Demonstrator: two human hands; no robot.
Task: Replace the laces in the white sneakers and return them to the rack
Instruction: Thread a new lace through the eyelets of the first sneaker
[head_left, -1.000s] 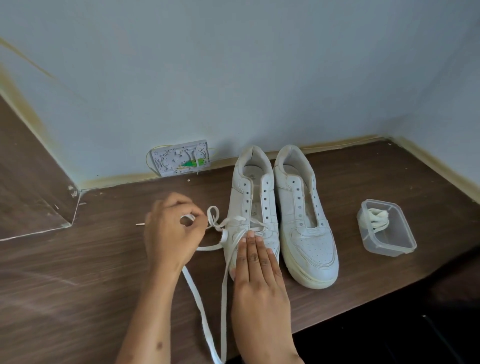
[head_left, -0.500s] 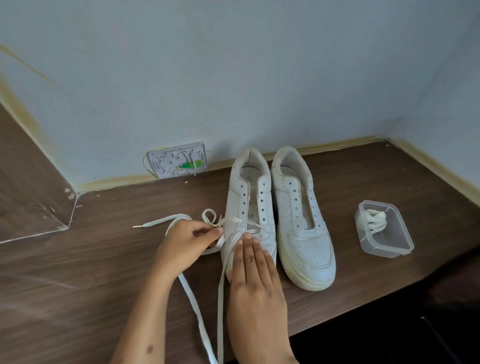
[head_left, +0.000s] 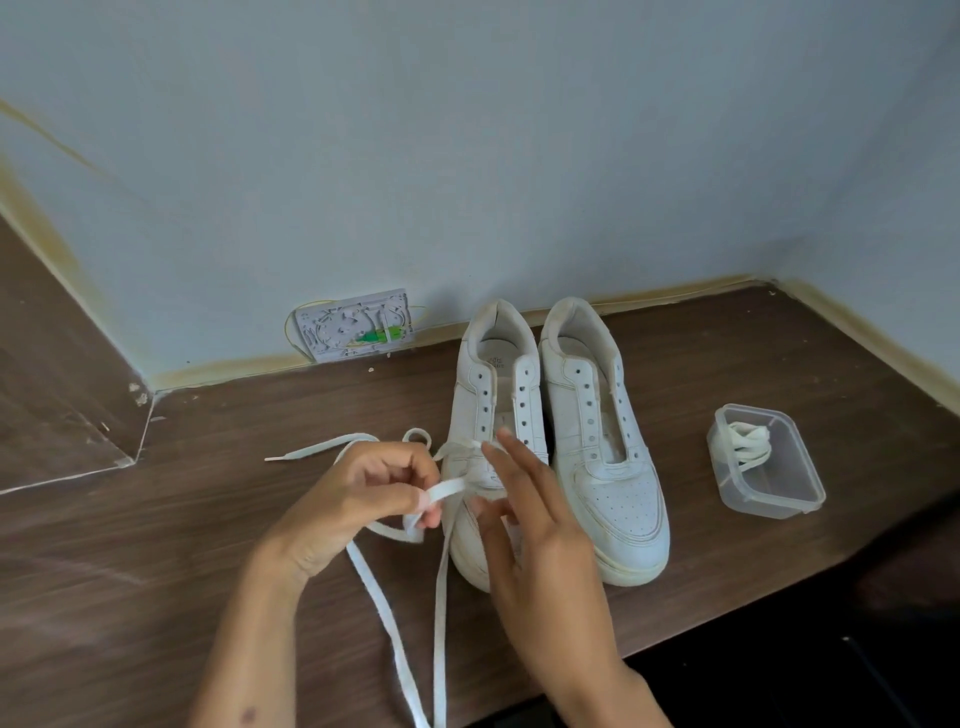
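A dark wood-grain tabletop (head_left: 156, 545) runs into a corner of pale blue wall, and a white plastic panel (head_left: 355, 326) with a bit of green inside leans at the wall's foot, beyond my left hand. My two white sneakers stand side by side with toes toward me. The left sneaker (head_left: 493, 395) is right in front of my hands; the right sneaker (head_left: 602, 447) touches it on the far side of my right hand and its eyelets are bare. My left hand (head_left: 358, 499) is curled, thumb and fingertips pinching a flat white shoelace (head_left: 384, 613) just beside the left sneaker's toe area. From that pinch the lace goes across into the lowest eyelets, and two long strands trail back toward me between my forearms, off the near edge. Its other end loops past my left knuckles and lies on the table with the tip pointing away to my left. My right hand (head_left: 540, 551) hovers over the left sneaker's toe with fingers spread and loose, gripping nothing that I can see. Well to the right of my right hand sits a clear plastic container (head_left: 779, 499), lid off, with a bundled white lace (head_left: 743, 447) inside
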